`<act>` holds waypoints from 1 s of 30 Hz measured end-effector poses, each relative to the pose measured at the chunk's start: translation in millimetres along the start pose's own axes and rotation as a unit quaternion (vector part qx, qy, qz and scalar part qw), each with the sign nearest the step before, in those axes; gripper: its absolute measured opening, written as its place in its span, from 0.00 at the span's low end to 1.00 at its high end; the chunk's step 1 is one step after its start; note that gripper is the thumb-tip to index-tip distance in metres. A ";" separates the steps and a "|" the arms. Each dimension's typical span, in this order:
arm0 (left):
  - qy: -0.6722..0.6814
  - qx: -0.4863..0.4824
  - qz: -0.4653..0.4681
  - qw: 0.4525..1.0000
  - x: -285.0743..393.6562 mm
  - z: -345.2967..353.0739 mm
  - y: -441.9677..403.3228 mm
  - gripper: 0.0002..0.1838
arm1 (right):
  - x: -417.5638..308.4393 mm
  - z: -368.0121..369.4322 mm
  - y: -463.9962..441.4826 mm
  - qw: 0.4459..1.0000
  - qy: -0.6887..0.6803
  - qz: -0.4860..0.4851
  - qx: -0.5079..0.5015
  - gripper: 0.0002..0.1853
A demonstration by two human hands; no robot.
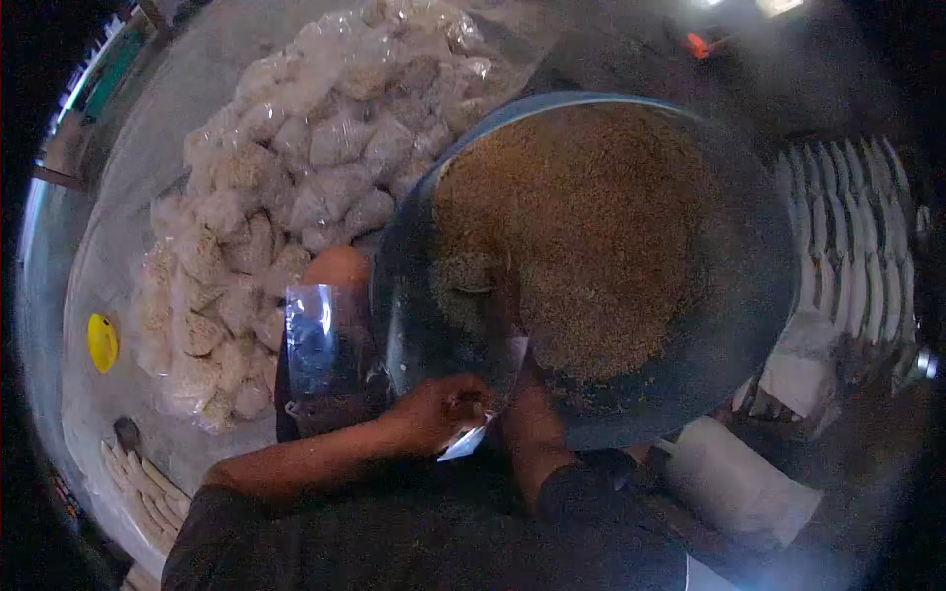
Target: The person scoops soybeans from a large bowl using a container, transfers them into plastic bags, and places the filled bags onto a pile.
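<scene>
A large dark round basin (724, 325) holds a heap of brown granular material (601, 227). My left hand (443, 404) is at the near left rim of the basin, its fingers curled on a small clear plastic bag (465, 445). My right forearm reaches over the near rim, and my right hand (505, 295) is dark and blurred among the grains, so its fingers cannot be made out. A clear plastic sheet or stack of bags (330, 340) lies on my leg, left of the basin.
Many filled clear bags (335, 138) are piled on the floor at the left. A yellow object (101, 343) lies beyond them. Rows of long white packets (847, 241) stand at the right, with a whitish bag (739, 483) near the basin's lower right.
</scene>
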State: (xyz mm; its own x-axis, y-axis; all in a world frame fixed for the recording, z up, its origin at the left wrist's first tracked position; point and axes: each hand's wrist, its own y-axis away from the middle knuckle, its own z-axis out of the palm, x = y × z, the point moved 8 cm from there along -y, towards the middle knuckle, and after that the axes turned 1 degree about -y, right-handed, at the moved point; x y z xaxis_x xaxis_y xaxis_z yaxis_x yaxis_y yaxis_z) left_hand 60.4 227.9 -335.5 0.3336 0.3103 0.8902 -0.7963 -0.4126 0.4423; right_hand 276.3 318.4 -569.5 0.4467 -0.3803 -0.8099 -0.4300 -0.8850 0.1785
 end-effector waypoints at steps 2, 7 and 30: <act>-0.088 0.041 0.017 0.995 -6.6 -4.6 -2.7 0.08 | 10.1 -2.7 -2.4 0.999 -0.018 0.025 -0.032 0.30; -0.161 0.165 0.050 0.972 14.7 -12.8 5.6 0.10 | 29.5 -66.8 51.7 0.991 -0.013 0.103 -0.080 0.27; 0.169 -0.049 0.272 0.946 5.2 88.9 -96.9 0.17 | -128.8 -195.0 264.3 0.719 -0.648 0.166 -0.190 0.30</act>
State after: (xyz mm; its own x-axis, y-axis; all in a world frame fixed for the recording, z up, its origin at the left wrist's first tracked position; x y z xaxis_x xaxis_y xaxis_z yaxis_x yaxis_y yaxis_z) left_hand 184.2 193.4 -364.0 -0.3057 0.3372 0.8904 -0.8522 -0.5139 -0.0980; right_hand 258.1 81.1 -309.1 -0.8428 -0.2368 -0.4834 0.0122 -0.9062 0.4226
